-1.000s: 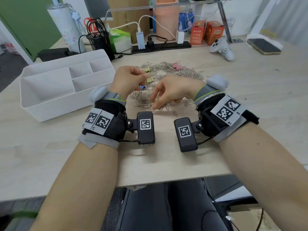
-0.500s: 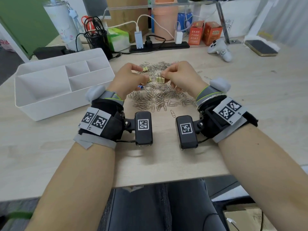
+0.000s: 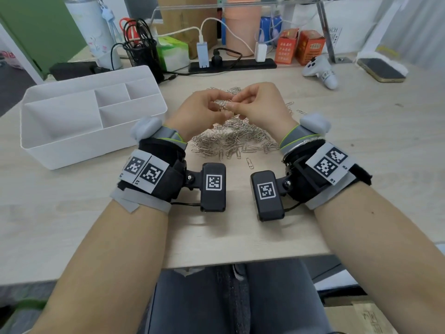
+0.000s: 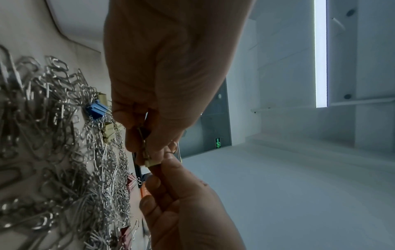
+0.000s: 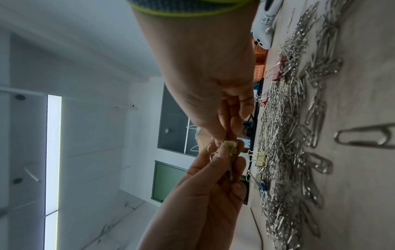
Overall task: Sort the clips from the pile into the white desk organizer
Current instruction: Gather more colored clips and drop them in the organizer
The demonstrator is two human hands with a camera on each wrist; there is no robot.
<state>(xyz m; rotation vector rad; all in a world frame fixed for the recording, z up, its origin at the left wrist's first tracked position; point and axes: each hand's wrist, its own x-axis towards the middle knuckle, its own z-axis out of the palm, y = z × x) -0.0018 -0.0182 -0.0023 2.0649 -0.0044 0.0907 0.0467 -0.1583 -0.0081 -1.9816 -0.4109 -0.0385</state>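
While both hands, left hand and right hand, pinch the yellow binder clip, we should pass it cleanly, then carry it to the white organizer.

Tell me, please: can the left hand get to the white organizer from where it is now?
Probably yes. The left hand is beside the white organizer, and only bare desk lies between them. But it pinches a yellow binder clip together with the right hand.
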